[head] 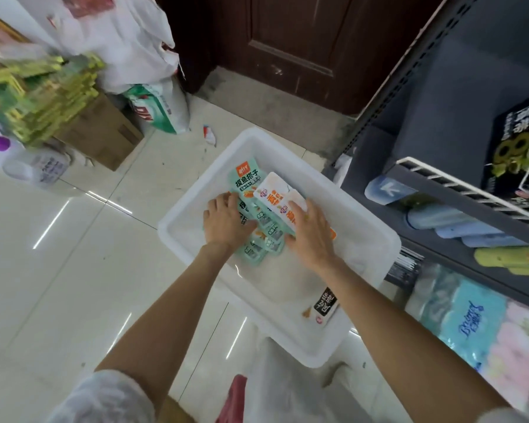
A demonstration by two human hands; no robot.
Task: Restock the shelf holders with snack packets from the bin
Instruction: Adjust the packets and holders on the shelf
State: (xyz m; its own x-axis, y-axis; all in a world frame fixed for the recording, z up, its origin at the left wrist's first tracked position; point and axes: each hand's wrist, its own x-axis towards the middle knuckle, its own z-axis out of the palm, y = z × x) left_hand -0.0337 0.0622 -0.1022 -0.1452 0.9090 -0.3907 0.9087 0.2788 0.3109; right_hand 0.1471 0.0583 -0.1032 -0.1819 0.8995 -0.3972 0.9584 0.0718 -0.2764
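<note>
below me, a pale tiled floor point(58, 270) fills the frame, with a dark shelf unit point(458, 215) along the right edge carrying a white wire holder point(471, 181) and soft packs on its lower tiers. a dark wooden door point(303, 41) stands at the top. at left i see a cardboard box point(104, 135) under a blurred heap of green-and-yellow packs point(43, 99), and white plastic bags point(129, 41) behind it. the white bin point(287, 337) sits on the floor just beside the shelf unit. inside it lie teal snack packets point(246, 181) in an overlapping pile, with a white-and-orange packet point(277, 193) on top and a black-labelled packet point(326, 305) apart near the bin's near wall. my left hand point(226, 221) rests on the teal pile, fingers curled at its edge. my right hand point(313, 236) lies over the white-and-orange packet, fingers together and bent down on it; i cannot tell if either hand has a firm grasp.
</note>
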